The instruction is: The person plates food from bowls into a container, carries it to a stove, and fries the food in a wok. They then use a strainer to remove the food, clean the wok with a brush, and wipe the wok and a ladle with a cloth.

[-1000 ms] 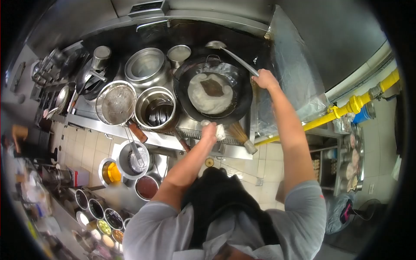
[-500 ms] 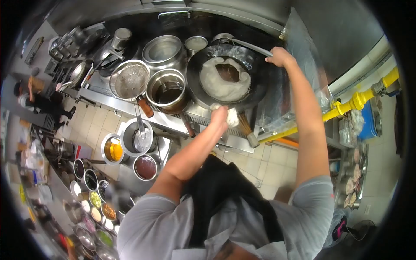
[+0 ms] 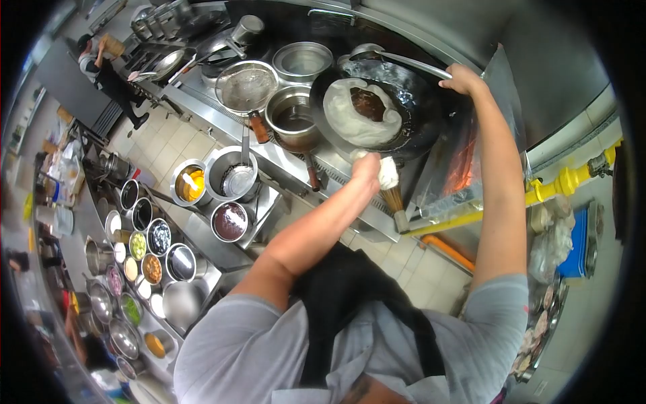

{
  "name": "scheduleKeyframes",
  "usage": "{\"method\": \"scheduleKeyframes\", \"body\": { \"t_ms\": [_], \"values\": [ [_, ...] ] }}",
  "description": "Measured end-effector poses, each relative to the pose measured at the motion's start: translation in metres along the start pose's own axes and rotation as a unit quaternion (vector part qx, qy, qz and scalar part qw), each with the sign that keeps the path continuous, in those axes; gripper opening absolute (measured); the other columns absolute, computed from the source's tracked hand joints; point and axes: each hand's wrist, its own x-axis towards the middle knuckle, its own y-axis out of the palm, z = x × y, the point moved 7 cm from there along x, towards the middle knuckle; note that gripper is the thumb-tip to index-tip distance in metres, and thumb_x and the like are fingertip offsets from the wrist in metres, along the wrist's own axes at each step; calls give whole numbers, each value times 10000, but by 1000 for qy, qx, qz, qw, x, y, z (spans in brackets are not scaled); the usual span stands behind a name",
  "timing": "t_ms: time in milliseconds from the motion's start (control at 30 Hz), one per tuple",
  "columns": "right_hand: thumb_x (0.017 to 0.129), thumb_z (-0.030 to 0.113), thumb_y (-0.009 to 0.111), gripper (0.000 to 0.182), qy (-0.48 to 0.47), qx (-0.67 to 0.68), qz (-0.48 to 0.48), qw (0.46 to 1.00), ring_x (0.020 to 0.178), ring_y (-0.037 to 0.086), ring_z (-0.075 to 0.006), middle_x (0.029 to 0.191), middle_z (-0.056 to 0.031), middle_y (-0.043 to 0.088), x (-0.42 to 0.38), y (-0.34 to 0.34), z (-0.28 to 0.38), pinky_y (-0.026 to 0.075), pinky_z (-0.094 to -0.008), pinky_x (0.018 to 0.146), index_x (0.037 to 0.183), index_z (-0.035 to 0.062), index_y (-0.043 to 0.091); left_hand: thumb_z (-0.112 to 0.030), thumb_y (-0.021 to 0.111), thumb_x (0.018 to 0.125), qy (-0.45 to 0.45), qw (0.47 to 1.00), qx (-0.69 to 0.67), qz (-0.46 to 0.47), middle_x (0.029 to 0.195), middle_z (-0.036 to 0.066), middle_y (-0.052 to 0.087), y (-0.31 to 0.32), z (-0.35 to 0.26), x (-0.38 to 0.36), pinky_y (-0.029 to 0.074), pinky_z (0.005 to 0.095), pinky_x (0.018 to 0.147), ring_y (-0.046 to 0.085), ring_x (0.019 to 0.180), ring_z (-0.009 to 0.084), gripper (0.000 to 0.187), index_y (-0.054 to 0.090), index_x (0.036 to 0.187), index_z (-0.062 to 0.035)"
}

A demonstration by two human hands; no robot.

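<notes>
A large dark wok point(image 3: 424, 128) sits on the stove at the upper centre. Inside it lies a pale, ring-like mass of food point(image 3: 356, 121) with dark liquid at its middle. My left hand point(image 3: 367, 168) is closed on a white cloth point(image 3: 388, 174) at the wok's near rim. My right hand point(image 3: 464, 79) grips the long handle of a metal ladle point(image 3: 414, 64), whose bowl point(image 3: 367, 50) is at the wok's far left rim. Below the cloth is a bamboo brush point(image 3: 395, 205).
A strainer point(image 3: 246, 87) and a pot point(image 3: 291, 114) stand left of the wok. Bowls of sauces and ingredients fill the lower left, among them a dark red sauce point(image 3: 229, 221). A yellow pipe point(image 3: 558, 182) runs at right. Another person point(image 3: 111, 77) stands far left.
The view has turned, so the stove and bowls sit further right. Both hands keep their hold on cloth and ladle. The food has slid toward the wok's left side, showing more liquid at right.
</notes>
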Motion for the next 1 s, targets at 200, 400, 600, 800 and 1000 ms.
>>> {"method": "scheduleKeyframes", "body": {
  "t_ms": [200,400,600,800,1000],
  "values": [
    [834,335,806,390,-54,-24,4,998,959,689,-388,982,-226,727,20,-5,35,515,-470,850,1012,-4,732,-74,572,936,1,999,-53,-4,943,158,667,-8,6,-4,556,451,671,680,760,288,239,585,1125,72],
    [827,326,817,381,-73,-46,15,996,946,689,-385,972,-222,727,28,-12,72,516,-478,837,1005,0,734,-99,545,960,3,993,-113,16,895,144,658,-6,6,-12,565,450,648,672,718,293,203,573,1110,34],
    [834,339,825,390,-51,-52,35,997,978,691,-376,997,-206,730,32,-23,98,524,-468,854,1040,20,735,-135,407,1036,-27,989,-134,59,910,145,667,4,5,-14,583,481,710,676,756,298,207,559,1086,-4],
    [864,336,804,392,-77,-126,17,989,1062,676,-368,1084,-176,727,32,-37,127,529,-475,895,1103,37,720,-179,360,1070,-57,978,-185,80,907,137,672,18,1,-12,588,474,726,680,767,289,259,561,1075,-16],
    [864,325,803,373,-65,-142,18,988,1073,674,-360,1106,-152,728,40,-51,150,532,-471,885,1107,55,719,-220,363,1073,-81,967,-227,85,922,111,689,36,-6,-12,589,475,768,697,806,280,293,589,1049,-35]
  ]
}}
